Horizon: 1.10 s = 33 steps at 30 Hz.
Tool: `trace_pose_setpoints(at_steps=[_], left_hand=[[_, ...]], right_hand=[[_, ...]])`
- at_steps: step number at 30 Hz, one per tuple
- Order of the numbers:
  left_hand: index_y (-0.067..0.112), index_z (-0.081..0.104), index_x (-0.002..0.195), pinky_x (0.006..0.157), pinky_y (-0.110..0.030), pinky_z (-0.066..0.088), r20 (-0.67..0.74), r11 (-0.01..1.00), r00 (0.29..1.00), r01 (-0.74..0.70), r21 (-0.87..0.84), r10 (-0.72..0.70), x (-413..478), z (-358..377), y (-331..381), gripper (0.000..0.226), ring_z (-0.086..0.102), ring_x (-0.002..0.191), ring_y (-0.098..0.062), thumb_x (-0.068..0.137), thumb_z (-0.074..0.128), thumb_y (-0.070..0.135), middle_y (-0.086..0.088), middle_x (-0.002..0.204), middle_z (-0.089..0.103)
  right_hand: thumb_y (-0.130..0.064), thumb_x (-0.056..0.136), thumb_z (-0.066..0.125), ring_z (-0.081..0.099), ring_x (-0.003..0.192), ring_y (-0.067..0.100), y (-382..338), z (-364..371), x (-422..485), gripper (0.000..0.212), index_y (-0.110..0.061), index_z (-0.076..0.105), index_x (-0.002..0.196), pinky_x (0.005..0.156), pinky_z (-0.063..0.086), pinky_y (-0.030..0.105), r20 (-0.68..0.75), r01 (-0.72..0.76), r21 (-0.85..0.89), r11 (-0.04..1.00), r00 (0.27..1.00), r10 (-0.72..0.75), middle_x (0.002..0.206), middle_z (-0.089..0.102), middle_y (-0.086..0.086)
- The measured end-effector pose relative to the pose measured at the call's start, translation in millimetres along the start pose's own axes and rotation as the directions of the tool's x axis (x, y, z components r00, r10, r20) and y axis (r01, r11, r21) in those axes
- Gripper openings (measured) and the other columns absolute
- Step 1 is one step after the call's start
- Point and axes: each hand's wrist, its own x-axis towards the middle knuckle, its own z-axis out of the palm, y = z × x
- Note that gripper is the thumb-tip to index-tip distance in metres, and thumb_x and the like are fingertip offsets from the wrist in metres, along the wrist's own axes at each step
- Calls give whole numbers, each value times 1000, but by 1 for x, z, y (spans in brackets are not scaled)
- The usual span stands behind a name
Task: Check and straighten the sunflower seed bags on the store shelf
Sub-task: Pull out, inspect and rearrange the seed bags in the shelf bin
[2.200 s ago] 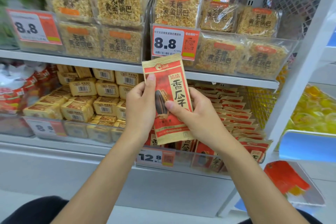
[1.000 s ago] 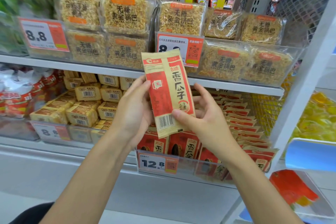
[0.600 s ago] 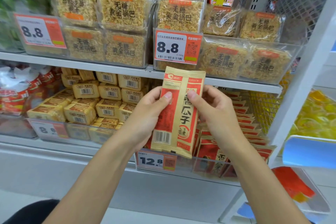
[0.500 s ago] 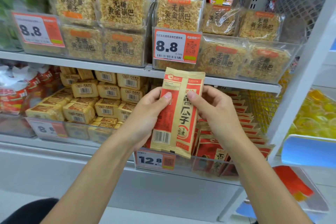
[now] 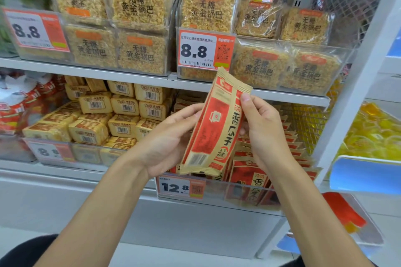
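A tan and red sunflower seed bag is held up in front of the lower shelf, its back with the barcode facing me and its top leaning to the right. My left hand holds its left edge, fingers curled behind it. My right hand pinches its right edge near the top. Behind and below stands a row of several more seed bags in a clear bin with a 12.8 price tag.
Yellow boxed snacks fill the lower shelf to the left. The upper shelf carries rice-crust packs and two 8.8 tags. A white upright post bounds the shelf on the right, with yellow candy beyond it.
The bag was turned over from its front to its barcode side, lowered from the upper shelf level, and now tilts to the right. Both hands shifted their grip along its edges.
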Motion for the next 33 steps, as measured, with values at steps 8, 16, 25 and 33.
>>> trace_pose_setpoints(at_steps=[8, 16, 25, 33], left_hand=[[23, 65, 110, 76, -24, 58, 31, 941, 999, 10, 339, -22, -3, 16, 0, 40, 74, 92, -13, 74, 72, 39, 2, 99, 77], [25, 69, 106, 80, -31, 59, -125, 908, 983, -71, 413, 134, 2, 17, -11, 27, 74, 88, -13, 83, 69, 38, 5, 97, 77], [21, 67, 116, 85, -28, 58, -212, 885, 926, -202, 420, 311, 7, 12, -7, 37, 70, 101, -10, 82, 70, 34, 4, 109, 74], [15, 68, 109, 79, -27, 60, -384, 919, 871, -166, 357, 306, 11, -11, -3, 16, 73, 92, -17, 94, 61, 11, -4, 98, 76]], right_hand=[[-43, 98, 46, 73, 80, 18, -10, -1, -3, 33, -24, 73, 97, 75, 56, 32, 219, -87, 134, 987, 974, 57, 89, 76, 5], [-19, 94, 61, 71, 97, 30, -3, -7, -2, 20, -9, 69, 110, 93, 53, 54, 182, -29, 56, 998, 983, 19, 105, 75, 11], [-9, 89, 67, 71, 89, 4, -21, -35, 3, 19, -26, 69, 98, 73, 55, 18, 186, 207, -213, 955, 968, -168, 95, 75, -14], [-10, 89, 68, 70, 92, 5, -6, -28, 1, 22, -30, 68, 98, 79, 55, 23, 178, 292, -243, 925, 951, -253, 95, 75, -13]])
